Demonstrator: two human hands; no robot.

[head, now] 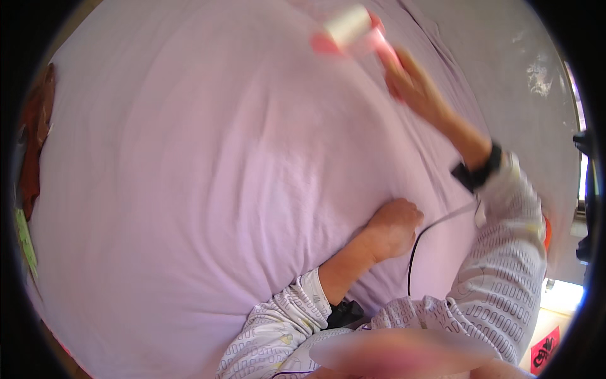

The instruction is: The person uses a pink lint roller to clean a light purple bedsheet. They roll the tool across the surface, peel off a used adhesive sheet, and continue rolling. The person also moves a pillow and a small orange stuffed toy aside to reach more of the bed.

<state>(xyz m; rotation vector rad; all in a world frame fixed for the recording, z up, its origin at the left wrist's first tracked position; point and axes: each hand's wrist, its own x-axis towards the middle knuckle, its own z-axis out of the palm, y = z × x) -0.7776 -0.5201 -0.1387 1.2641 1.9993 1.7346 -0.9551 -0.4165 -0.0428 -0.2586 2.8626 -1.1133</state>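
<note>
A lint roller (349, 26) with a white roll and a pink frame is in my right hand (416, 87), my fingers wrapped around its pink handle. Motion blurs the roller, at the far side of the pale pink bed sheet (189, 156); whether it touches the fabric I cannot tell. My left hand (395, 226) is curled into a fist and rests on the sheet close to my body. Nothing shows inside that fist. Creases run through the sheet to the left of my left hand.
A black cable (411, 265) runs along the sheet between my arms. A plain grey-white wall (502, 61) borders the bed on the right. Brown cloth-like material (37, 142) and a green item (25, 237) lie at the left edge. Red paper (544, 351) bearing writing is at lower right.
</note>
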